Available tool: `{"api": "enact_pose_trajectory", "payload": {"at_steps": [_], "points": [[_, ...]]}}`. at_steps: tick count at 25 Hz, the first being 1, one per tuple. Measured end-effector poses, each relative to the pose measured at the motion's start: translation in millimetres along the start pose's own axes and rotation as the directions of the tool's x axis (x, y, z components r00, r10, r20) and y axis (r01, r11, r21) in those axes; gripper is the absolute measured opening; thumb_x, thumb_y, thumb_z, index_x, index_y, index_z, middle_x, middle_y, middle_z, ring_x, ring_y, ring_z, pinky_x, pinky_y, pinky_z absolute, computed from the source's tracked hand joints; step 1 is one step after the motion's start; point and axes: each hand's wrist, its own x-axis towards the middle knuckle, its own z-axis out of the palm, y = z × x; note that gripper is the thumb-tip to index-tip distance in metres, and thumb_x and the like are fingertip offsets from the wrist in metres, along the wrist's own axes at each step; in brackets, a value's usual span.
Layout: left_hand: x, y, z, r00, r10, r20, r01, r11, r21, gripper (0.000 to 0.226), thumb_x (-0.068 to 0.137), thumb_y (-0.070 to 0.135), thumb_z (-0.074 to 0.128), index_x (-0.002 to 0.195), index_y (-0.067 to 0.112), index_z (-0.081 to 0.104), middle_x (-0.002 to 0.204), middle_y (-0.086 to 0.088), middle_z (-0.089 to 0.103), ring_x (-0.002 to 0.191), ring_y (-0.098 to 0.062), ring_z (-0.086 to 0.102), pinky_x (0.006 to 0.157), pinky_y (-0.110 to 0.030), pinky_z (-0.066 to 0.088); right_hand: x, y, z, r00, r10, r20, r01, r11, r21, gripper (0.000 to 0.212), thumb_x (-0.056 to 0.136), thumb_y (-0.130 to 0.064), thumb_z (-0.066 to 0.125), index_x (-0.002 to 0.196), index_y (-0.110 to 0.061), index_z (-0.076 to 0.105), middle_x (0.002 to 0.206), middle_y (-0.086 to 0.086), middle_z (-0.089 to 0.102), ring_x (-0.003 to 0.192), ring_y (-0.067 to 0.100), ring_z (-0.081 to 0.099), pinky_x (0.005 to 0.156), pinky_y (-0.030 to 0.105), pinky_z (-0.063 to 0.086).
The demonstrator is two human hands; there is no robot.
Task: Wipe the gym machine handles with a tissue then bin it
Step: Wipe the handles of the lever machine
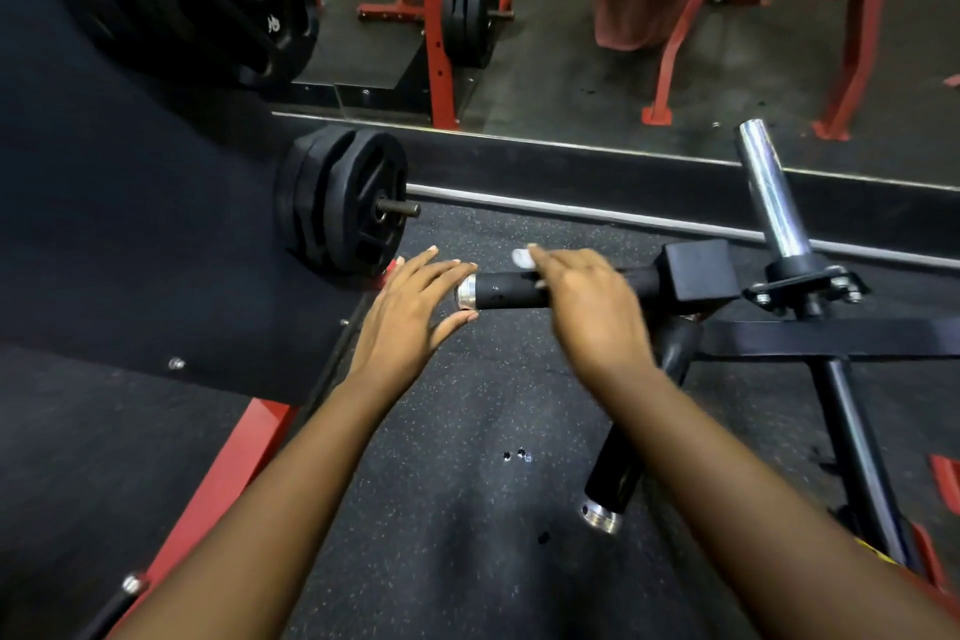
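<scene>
A black horizontal machine handle (511, 291) with a silver end cap sticks out to the left from a black block. My right hand (587, 299) lies over the handle and presses a white tissue (521, 257) onto it; only a small corner of the tissue shows past my fingers. My left hand (410, 312) is at the handle's silver end, fingers spread, fingertips touching the cap. A second black handle (618, 478) with a silver cap angles down toward me below the first.
A black padded seat and red frame fill the left. Stacked black weight plates (345, 203) hang on a peg behind my left hand. A chrome plate post (771, 192) rises at the right. A mirror along the back shows red racks. The floor is speckled rubber.
</scene>
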Motion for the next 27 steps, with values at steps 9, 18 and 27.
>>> {"api": "enact_pose_trajectory", "payload": {"at_steps": [9,18,27], "points": [[8.3,-6.0,-9.7,0.996,0.091,0.006,-0.091,0.996,0.012,0.048,0.076,0.037,0.07,0.119,0.016,0.061,0.113,-0.002,0.065,0.126,-0.027,0.046,0.109,-0.039,0.023,-29.8,15.1,37.8,0.941,0.008,-0.339,-0.002,1.0,0.016,0.049,0.064,0.004,0.073,0.111,-0.007,0.065,0.108,0.006,0.064,0.082,0.025,0.051,0.057,0.028,0.048],[7.2,0.8,-11.4,0.999,0.033,-0.002,-0.033,0.998,-0.046,0.047,0.075,0.032,0.074,0.117,0.014,0.062,0.11,-0.002,0.067,0.126,-0.024,0.045,0.108,-0.044,0.034,-29.5,-44.4,63.0,0.769,0.489,-0.412,-0.271,0.833,0.483,0.054,0.07,0.011,0.062,0.121,-0.007,0.059,0.115,0.012,0.055,0.095,0.027,0.056,0.081,0.019,0.037],[9.2,0.8,-12.0,0.999,0.03,0.026,-0.03,1.0,-0.009,0.048,0.074,0.032,0.074,0.117,0.013,0.063,0.111,-0.005,0.067,0.125,-0.026,0.047,0.107,-0.04,0.033,-63.6,-35.8,70.1,0.302,0.874,0.38,-0.07,-0.378,0.923,0.017,0.09,-0.002,0.051,0.098,-0.003,0.066,0.067,-0.014,0.068,0.065,0.002,0.057,0.061,0.007,0.045]]}}
